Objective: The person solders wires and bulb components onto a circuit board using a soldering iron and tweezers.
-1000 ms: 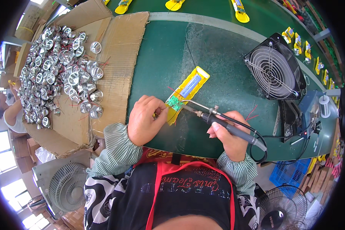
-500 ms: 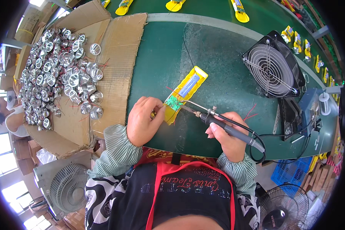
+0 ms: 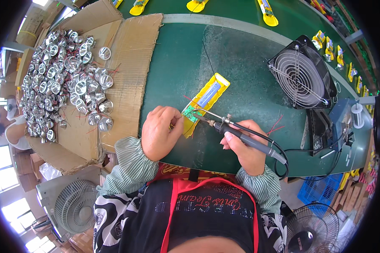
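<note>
A yellow flashlight casing (image 3: 222,79) lies slanted on the green bench, open side up. Inside it are a blue cylindrical battery (image 3: 208,94) and a green circuit board (image 3: 191,114). My right hand (image 3: 247,147) is closed around a soldering iron (image 3: 253,143) with a thin metal solder-feed tube clamped alongside. Its tip meets the board's right part. At the casing's lower left, my left hand (image 3: 161,131) is closed, thumb and fingertips pinched together. Whatever sits between those fingers is mostly hidden. Thin red wires stick out around the board.
A cardboard box (image 3: 131,63) full of shiny reflector cups (image 3: 81,87) with red wires is at the left. A black square fan (image 3: 297,74) stands at the right, near a solder spool (image 3: 357,114). More yellow casings (image 3: 267,13) lie on a green belt along the far side.
My right hand has shifted slightly left, bringing the iron's tip further over the board. My left hand has barely moved. The casings on the far belt have drifted a little right.
</note>
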### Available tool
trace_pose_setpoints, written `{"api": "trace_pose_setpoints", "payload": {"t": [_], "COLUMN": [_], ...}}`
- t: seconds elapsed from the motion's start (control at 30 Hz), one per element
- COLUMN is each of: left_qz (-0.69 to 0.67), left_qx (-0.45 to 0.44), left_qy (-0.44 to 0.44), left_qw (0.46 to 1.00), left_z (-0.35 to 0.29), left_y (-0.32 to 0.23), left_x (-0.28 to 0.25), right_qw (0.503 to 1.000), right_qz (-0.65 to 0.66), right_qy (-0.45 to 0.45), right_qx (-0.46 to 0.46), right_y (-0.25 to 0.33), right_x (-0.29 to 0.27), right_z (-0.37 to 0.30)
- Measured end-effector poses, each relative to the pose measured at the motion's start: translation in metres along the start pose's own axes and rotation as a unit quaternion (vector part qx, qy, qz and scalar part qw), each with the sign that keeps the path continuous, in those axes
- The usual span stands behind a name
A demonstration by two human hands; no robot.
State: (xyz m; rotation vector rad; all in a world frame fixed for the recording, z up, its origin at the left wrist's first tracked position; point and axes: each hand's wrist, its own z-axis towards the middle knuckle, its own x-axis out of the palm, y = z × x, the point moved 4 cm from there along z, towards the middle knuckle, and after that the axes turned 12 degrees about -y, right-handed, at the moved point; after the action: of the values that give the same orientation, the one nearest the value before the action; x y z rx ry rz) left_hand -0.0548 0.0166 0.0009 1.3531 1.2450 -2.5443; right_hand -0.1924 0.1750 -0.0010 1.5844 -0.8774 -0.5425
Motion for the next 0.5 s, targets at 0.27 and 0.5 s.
{"api": "trace_pose_setpoints", "payload": {"t": [0.27, 0.5], "left_qz": [0.019, 0.020], "left_qx": [0.014, 0.016], "left_qy": [-0.006, -0.007], "left_qw": [1.000, 1.000], "left_z": [0.001, -0.001], "left_y": [-0.001, 0.000], "left_x": [0.001, 0.002], "right_qw": [0.999, 1.000], "right_qz": [-0.022, 0.008], "right_qy": [0.005, -0.004], "right_qx": [-0.024, -0.022], "right_y": [-0.001, 0.009], "right_x": [-0.001, -0.011], "right_z": [0.002, -0.002]}}
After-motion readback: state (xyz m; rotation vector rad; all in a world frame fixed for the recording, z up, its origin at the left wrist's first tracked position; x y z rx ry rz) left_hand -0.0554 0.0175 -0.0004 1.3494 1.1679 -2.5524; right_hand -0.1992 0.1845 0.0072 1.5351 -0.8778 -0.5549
